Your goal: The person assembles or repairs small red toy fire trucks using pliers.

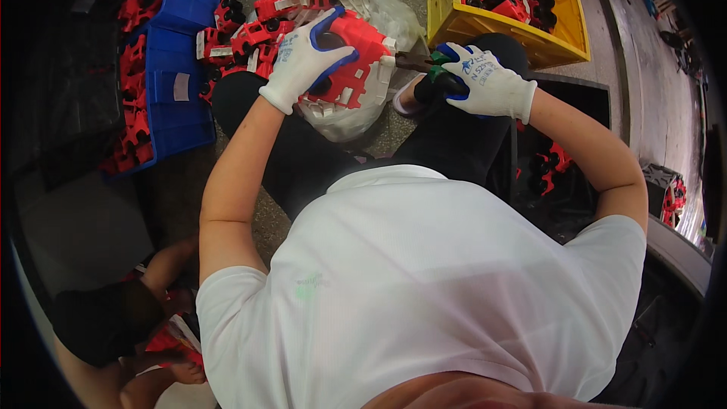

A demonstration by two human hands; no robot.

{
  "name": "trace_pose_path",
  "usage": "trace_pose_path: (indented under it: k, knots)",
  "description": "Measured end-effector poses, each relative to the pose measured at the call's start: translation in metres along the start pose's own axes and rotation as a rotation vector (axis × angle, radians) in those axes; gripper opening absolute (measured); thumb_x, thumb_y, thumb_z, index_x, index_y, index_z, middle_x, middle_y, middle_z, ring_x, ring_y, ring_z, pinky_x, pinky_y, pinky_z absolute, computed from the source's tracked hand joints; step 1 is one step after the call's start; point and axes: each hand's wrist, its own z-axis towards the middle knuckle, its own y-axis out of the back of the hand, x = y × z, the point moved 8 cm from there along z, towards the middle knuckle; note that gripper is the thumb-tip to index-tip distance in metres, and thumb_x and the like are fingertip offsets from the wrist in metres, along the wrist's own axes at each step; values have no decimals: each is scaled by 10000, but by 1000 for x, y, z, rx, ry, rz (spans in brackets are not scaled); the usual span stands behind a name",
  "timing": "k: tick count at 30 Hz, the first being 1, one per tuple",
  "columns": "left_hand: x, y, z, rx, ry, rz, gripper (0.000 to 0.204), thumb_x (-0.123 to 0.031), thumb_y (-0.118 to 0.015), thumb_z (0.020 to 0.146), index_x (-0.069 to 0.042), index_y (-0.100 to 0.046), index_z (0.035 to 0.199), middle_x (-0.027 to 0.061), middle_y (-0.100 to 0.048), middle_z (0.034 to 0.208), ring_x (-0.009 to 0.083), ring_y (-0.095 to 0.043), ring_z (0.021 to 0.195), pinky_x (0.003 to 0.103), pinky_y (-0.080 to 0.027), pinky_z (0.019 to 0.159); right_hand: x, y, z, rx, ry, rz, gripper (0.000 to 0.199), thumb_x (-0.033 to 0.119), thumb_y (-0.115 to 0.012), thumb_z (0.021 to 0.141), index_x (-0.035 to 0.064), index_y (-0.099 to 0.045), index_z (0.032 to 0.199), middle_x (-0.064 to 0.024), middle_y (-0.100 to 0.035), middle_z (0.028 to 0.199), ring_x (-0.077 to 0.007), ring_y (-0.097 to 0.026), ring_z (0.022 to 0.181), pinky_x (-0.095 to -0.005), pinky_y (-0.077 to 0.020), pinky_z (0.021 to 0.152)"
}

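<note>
My left hand [303,58], in a white glove with blue-coated fingers, is closed round a large red plastic toy truck body [362,39] with black wheels. My right hand [485,82], gloved the same way, grips pliers [433,70] with green and black handles. Their dark jaws point left and meet a small white piece at the truck's right edge. Whether the jaws are closed on it is too small to tell. Below the truck lies a clear plastic bag [341,127] with white pieces inside. Several red toy trucks [261,34] are heaped beside my left hand.
Blue bins [182,87] with red toys stand at the left. A yellow crate [509,29] holding more red trucks is at the far right. Beside my right leg sits a black crate [591,95] with red parts. Another person's arm [168,263] shows at the lower left.
</note>
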Motion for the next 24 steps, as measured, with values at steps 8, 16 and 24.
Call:
trace_pose_path:
  k: [8,16,24]
  knots:
    - [7,-13,-7,-139,-88,-149,704,-272,-775,686,-56,-528,1308,164,-608,1216,257,-616,1062,332,-461,936,-4,-7,8,2,-3,-30,351,363,-591,826,181,-617,1126,-132,-488,1156,-312,-497,1083,-428,-389,920]
    - [49,6,-8,-26,136,-861,514,-343,-500,948,-100,-423,1394,68,-510,1327,184,-592,1030,359,-473,911,3,10,7,-172,30,-195,356,283,-677,755,114,-627,1064,-139,-464,1187,-311,-453,1119,-442,-359,959]
    - [49,-60,-34,684,790,-1521,581,-498,-483,930,-104,-446,1355,143,-537,1298,370,-520,1182,597,-418,957,30,20,12,-220,187,-622,285,195,-567,814,181,-656,1084,-119,-420,1364,-324,-377,1266,-522,-277,1060]
